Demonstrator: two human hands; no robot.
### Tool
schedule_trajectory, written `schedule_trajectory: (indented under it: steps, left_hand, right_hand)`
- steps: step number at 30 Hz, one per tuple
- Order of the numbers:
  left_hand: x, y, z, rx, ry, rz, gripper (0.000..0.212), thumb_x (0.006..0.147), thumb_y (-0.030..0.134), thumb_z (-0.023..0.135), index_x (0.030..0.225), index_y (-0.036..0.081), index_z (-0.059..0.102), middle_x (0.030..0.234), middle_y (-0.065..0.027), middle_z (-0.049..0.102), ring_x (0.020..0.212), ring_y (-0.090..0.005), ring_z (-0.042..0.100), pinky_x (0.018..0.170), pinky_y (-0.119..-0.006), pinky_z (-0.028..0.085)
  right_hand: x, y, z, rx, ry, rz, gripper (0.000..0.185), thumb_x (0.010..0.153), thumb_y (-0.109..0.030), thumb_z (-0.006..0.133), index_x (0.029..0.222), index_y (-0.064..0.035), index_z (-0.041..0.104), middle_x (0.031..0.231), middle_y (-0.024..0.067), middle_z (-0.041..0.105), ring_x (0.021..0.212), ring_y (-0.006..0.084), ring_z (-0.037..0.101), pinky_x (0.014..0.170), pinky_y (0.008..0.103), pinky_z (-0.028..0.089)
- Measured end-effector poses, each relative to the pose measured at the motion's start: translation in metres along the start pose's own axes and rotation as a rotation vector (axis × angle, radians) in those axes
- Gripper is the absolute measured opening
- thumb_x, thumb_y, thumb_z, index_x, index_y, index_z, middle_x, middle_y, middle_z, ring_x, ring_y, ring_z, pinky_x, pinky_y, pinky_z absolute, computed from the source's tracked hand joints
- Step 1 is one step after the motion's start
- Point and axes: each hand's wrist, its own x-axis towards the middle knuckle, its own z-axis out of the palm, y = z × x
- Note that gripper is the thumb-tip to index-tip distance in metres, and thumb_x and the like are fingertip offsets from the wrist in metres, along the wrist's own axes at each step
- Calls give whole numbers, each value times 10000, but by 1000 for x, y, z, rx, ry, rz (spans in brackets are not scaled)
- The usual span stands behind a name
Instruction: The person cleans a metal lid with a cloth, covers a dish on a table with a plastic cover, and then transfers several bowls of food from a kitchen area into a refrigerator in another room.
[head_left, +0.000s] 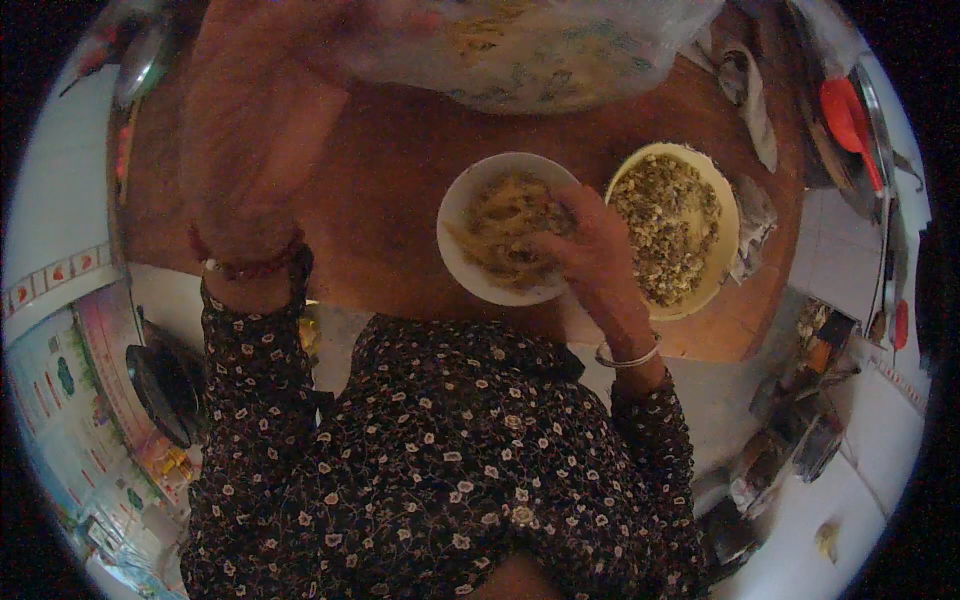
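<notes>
My right hand (596, 251), with a bangle at the wrist, reaches over the right side of a white bowl (454, 255). Its thumb and fingers are in the shredded, yellowish-brown food mix (514, 225); whether they pinch any is unclear. Right beside that hand is a pale yellow bowl (731, 225) of chopped, crumbly greenish-yellow food (667, 240). My left hand (262, 120), blurred, extends away past a dark bracelet towards a clear plastic bag (555, 67) with yellowish and green contents. Its fingertips are indistinct, so its grip cannot be made out.
Both bowls stand on a brown wooden table (375, 187). A crumpled cloth (754, 217) lies behind the yellow bowl, and another cloth (757, 127) is farther back. A red ladle (844, 116) is at the right. Dark pans (161, 382) stand low at left.
</notes>
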Motion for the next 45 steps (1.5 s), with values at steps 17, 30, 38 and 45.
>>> schedule_trajectory:
  steps: [17, 30, 38, 45]
  left_hand:
    - [18, -15, 17, -123, -122, -76, 387, 859, 63, 458, 1232, 4, 372, 935, -150, 568, 625, -143, 573, 514, -239, 519]
    - [8, -6, 34, 1297, -332, 538, 297, 825, 31, 514, 1118, -16, 497, 1142, -130, 500, 1025, -258, 513, 875, -351, 438]
    - [-2, -9, 39, 732, -145, 276, 314, 824, 34, 510, 1133, -17, 484, 1154, -155, 492, 997, -250, 526, 844, -337, 456]
    - [-2, -7, 44, 379, -107, 111, 330, 822, 37, 506, 1146, -18, 472, 1164, -176, 486, 973, -242, 538, 817, -325, 472]
  right_hand:
    - [-4, -10, -19, -65, -19, -238, 390, 739, 4, 576, 1124, -29, 520, 1139, 139, 537, 1022, 268, 538, 865, 334, 428]
    - [-8, 129, -63, -901, 512, 21, 591, 693, -253, 677, 1219, -97, 457, 1231, 184, 425, 1129, 373, 403, 941, 443, 328]
    - [-7, 122, -79, -565, 458, 34, 340, 711, -192, 632, 1037, -129, 559, 969, 123, 542, 749, 262, 545, 640, 380, 463]
    - [-5, 133, -115, -128, 545, 172, 190, 754, -47, 549, 941, -73, 569, 681, 14, 547, 497, 90, 469, 393, 231, 368]
